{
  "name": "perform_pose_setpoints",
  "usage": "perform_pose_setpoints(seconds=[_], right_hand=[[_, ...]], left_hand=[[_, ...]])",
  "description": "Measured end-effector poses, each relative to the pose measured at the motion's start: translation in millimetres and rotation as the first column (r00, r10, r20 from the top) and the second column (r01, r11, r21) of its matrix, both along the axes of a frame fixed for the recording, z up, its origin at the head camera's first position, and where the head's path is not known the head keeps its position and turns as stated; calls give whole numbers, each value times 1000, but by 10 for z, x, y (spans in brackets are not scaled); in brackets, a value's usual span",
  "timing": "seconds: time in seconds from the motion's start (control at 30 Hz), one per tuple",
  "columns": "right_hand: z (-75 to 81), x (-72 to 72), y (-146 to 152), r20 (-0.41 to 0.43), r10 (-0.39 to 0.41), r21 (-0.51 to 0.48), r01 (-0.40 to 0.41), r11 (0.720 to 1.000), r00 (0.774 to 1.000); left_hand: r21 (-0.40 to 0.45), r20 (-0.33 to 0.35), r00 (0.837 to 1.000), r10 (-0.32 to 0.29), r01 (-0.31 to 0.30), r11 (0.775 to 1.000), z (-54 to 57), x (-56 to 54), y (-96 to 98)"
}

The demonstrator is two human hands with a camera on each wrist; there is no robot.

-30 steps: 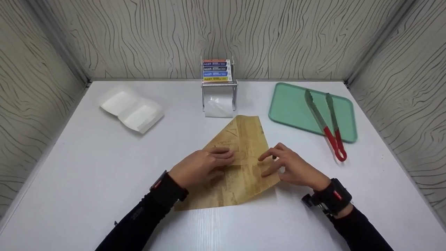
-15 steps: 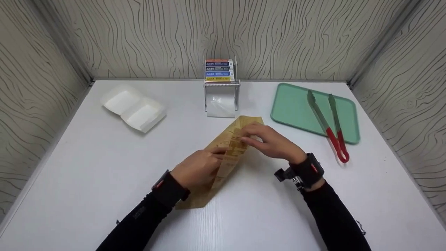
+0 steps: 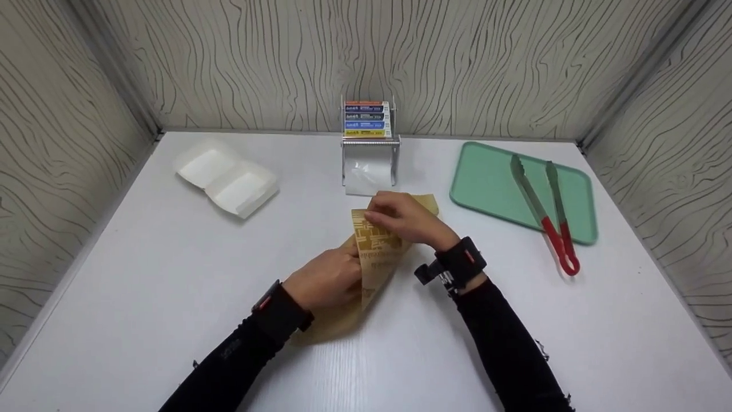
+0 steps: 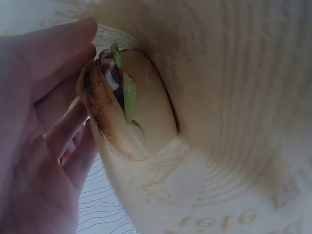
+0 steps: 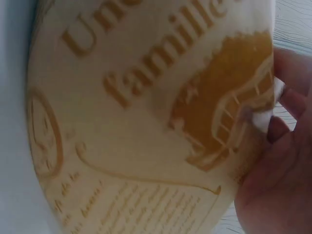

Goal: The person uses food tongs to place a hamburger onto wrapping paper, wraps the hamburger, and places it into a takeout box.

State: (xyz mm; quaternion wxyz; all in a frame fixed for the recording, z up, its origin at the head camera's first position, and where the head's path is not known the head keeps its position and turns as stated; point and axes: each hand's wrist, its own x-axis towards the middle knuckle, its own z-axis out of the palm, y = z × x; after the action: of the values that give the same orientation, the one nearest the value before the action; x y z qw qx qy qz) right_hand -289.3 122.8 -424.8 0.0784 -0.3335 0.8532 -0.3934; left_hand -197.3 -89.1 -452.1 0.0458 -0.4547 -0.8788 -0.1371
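A sheet of brown printed wrapping paper (image 3: 380, 266) stands folded over in front of me, one flap raised. Inside the fold, in the left wrist view, sits a hamburger (image 4: 141, 97) with a toasted bun edge, green lettuce and dark filling. My left hand (image 3: 326, 277) reaches under the flap and holds the hamburger at its side, fingers bent along the bun and the paper's edge; the flap hides the fingertips in the head view. My right hand (image 3: 409, 217) pinches the paper's upper edge between thumb and fingers, as the right wrist view also shows.
An open white takeaway box (image 3: 229, 177) lies at the back left. Behind the paper stands a metal dispenser (image 3: 370, 140) with colored label rolls. On the right, red-handled tongs (image 3: 563, 240) lie partly across a green tray (image 3: 480, 183). Patterned walls border the white table.
My right hand has moved left and away from me, lifting the paper's right side and folding it over my left hand. The left hand has stayed nearly still.
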Motion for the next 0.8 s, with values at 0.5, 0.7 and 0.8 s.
perform_pose_setpoints(seconds=[0.5,0.7,0.8], right_hand=[[-356,-140,-301,-232,-25,183,69,981,972],[-418,-150,-345,-214,-96,198,140,970,972],[-417,-152,-359,-198,-121,195,160,968,973]], left_hand=[[-25,139,989,-52,56,998,-26,-102,-14],[318,422,884,-200,63,946,-47,-272,-227],[470,441,881,-173,-62,881,-22,-313,-334]])
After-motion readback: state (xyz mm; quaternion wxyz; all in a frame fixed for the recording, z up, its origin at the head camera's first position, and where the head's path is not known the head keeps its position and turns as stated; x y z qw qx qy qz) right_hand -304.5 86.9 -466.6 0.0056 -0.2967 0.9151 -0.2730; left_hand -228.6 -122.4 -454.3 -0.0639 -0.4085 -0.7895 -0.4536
